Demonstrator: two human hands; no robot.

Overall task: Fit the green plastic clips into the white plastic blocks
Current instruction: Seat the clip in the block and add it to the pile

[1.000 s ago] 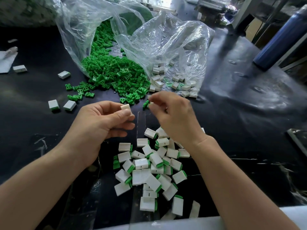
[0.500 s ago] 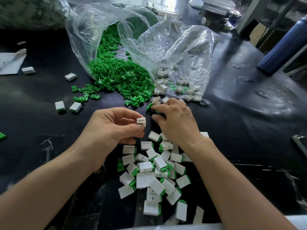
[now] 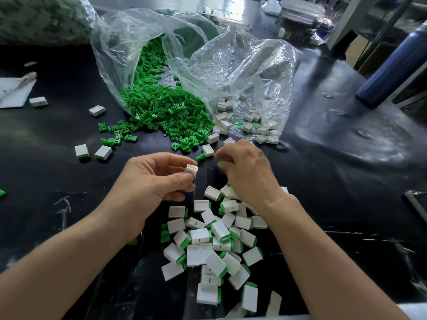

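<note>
My left hand (image 3: 150,183) pinches an empty white block (image 3: 192,169) between thumb and forefinger, its open side facing up. To its right, my right hand (image 3: 248,172) is curled over the table, and a bit of green clip (image 3: 221,160) shows at its fingertips. Another loose green clip (image 3: 200,157) lies on the table between the two hands. A heap of green clips (image 3: 161,109) spills from a clear bag. Empty white blocks (image 3: 233,121) lie at the mouth of a second clear bag. Near me sits a pile of fitted blocks (image 3: 215,245) with green ends.
The black table (image 3: 346,181) holds stray white blocks (image 3: 92,152) and green clips (image 3: 117,133) at the left. A blue bottle (image 3: 392,65) stands at the far right. A white sheet (image 3: 13,93) lies at the far left. A metal edge (image 3: 418,204) shows at the right.
My left hand has turned the white block so its open side faces up. My right hand dropped to the table by the loose clips, and its fingers now curl round a green clip.
</note>
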